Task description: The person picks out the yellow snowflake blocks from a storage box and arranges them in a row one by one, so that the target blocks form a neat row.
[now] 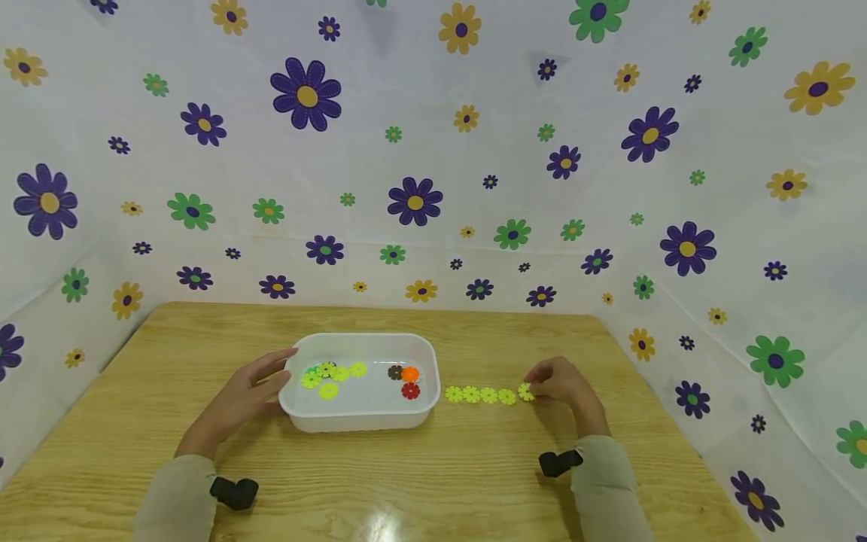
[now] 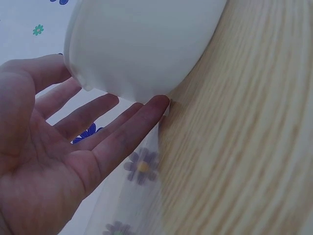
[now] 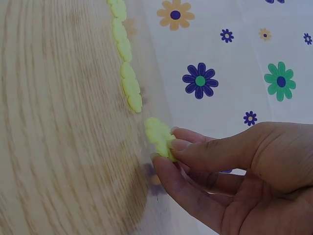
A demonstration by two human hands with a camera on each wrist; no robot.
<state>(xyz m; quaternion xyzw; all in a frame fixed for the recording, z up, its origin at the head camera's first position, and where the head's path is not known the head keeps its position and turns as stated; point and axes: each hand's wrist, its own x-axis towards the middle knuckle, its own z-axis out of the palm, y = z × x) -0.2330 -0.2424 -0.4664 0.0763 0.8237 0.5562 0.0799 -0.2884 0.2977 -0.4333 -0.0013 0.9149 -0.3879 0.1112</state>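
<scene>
A yellow-green notched plastic disc [image 1: 525,391] is pinched between the thumb and fingers of my right hand [image 1: 561,382], at the right end of a row. In the right wrist view the held disc [image 3: 159,138] tilts, with a small gap to the row. Several matching discs [image 1: 480,394] run leftward toward a white plastic tub [image 1: 360,423]. My left hand [image 1: 254,391] is at the tub's left end. The left wrist view shows its fingers [image 2: 134,129] loosely extended, touching the tub's outer wall [image 2: 142,49].
Inside the tub lie several yellow-green discs [image 1: 328,391], a brown disc [image 1: 396,373], an orange disc [image 1: 410,374] and a red disc [image 1: 410,391]. The wooden table [image 1: 420,482] meets flower-printed cloth [image 1: 366,173] at its back and sides. Both wrists wear black cameras.
</scene>
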